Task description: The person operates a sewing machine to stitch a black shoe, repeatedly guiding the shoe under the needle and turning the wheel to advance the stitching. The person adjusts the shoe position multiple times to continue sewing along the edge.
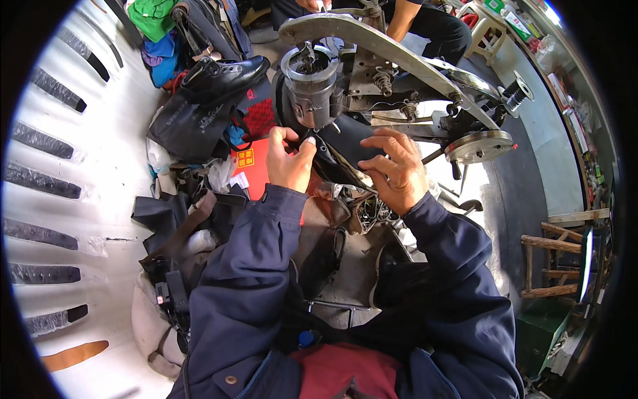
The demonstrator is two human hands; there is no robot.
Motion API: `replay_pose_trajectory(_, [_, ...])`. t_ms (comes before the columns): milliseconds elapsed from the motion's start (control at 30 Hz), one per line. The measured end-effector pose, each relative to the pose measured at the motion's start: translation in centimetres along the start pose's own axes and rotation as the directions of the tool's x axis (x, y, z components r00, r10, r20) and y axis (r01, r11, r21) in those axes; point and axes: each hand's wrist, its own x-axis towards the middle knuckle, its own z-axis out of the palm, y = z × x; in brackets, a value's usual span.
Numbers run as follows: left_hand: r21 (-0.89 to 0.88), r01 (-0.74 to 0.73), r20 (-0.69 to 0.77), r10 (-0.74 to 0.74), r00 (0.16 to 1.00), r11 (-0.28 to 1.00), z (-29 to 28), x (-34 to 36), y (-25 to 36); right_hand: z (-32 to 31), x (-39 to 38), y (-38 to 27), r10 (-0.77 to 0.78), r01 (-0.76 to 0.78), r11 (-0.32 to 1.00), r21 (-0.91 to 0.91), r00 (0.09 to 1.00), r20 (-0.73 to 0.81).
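Just under the head of a metal shoe-patching sewing machine (312, 86), a black leather-like piece (349, 143) lies between my hands; its exact kind is hard to make out. My left hand (290, 163) is at its left edge, close to the needle area, with thumb and index finger curled in against it. My right hand (399, 169) has bent fingers and thumb closed on its right side. At the top, a co-worker's hand (314, 5) touches the machine's upper end.
On the machine's right are a handwheel (480, 145) and thread spool (518, 93). A black shoe (226, 73) rests on bags and cloth at left. Below my hands sits a tray of small parts (369, 213). A wooden stool (551, 259) stands at right.
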Motion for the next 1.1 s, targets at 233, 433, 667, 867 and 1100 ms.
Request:
replay_pose_trajectory(233, [-0.217, -0.098, -0.033, 0.093, 0.995, 0.971, 1.3, -0.7, 0.8, 0.7, -0.3, -0.1, -0.004, 0.004, 1.000, 0.010, 1.000, 0.019])
replay_pose_trajectory(433, [-0.134, -0.170, 0.004, 0.172, 0.985, 0.976, 1.4, -0.5, 0.6, 0.7, -0.6, -0.3, 0.004, -0.004, 0.999, 0.039, 1.000, 0.013])
replay_pose_trajectory(667, [-0.033, -0.145, -0.053, 0.143, 0.988, 0.989, 2.3, -0.5, 0.8, 1.0, -0.5, -0.2, -0.005, 0.005, 1.000, 0.022, 1.000, -0.004])
replay_pose_trajectory(867, [-0.016, -0.140, -0.021, 0.140, 0.990, 0.990, 1.8, -0.1, 0.1, 1.3, -0.6, -0.4, 0.021, -0.021, 1.000, -0.013, 0.999, 0.026])
replay_pose_trajectory(1100, [0.014, -0.179, -0.044, 0.179, 0.983, 0.984, 2.0, -0.4, 0.2, 1.9, -0.6, -0.3, 0.033, -0.033, 0.999, 0.015, 0.999, 0.022])
